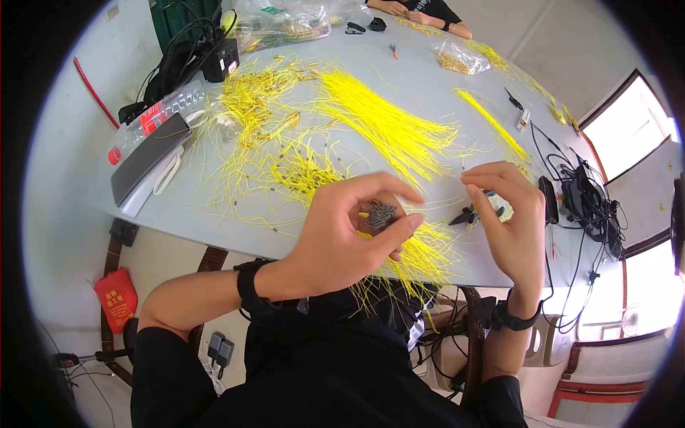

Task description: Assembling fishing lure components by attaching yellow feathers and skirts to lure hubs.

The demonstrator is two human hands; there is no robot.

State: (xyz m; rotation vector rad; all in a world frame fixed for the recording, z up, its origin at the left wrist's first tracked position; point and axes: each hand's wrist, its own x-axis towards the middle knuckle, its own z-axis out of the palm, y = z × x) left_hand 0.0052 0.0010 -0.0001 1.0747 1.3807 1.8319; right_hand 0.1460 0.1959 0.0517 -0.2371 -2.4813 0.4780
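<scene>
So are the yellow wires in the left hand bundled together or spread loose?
Bundled: the left hand grips the wires packed end-on in one tight cluster, their yellow tails hanging together below the fingers.

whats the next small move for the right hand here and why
Probably bring the right hand left to the bundle of yellow wires that the left hand grips. The right fingertips look pinched, perhaps on one thin wire, and sit apart from the bundle's dark ends.
</scene>
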